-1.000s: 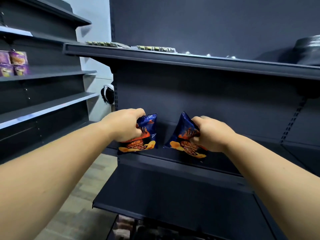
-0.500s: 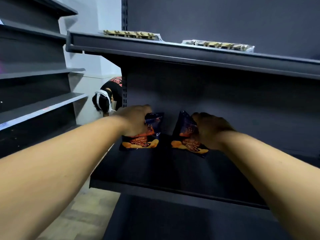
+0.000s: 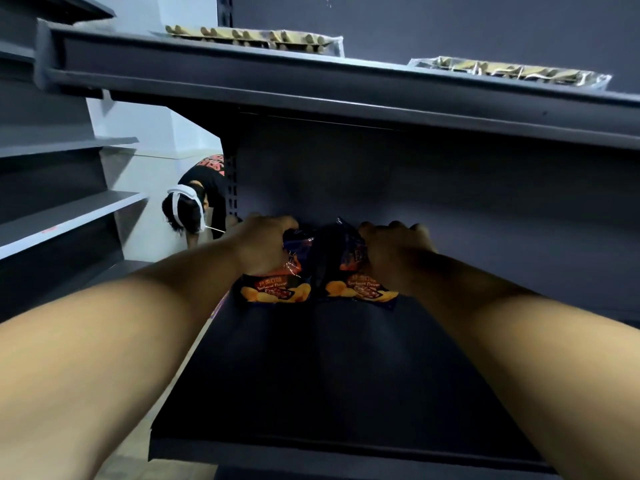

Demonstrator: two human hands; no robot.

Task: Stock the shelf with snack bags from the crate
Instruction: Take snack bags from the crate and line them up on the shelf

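Note:
Two dark blue snack bags with orange chips printed on them stand side by side at the back of the dark shelf [image 3: 346, 393]. My left hand [image 3: 263, 244] grips the top of the left bag [image 3: 273, 289]. My right hand [image 3: 394, 251] grips the top of the right bag [image 3: 356, 289]. Both bags' lower edges rest on the shelf board, close to the back panel, and they touch each other in the middle. The crate is out of view.
The shelf above [image 3: 346, 88] overhangs my hands and carries two clear packs [image 3: 252, 38] of tan items. Another person [image 3: 197, 206] bends down past the shelf's left end. More grey shelving [image 3: 62, 216] stands at the left.
Both hands have pushed the bags deeper in and closer together, down onto the shelf board. My head has dropped lower and nearer, so the shelf above now fills the top.

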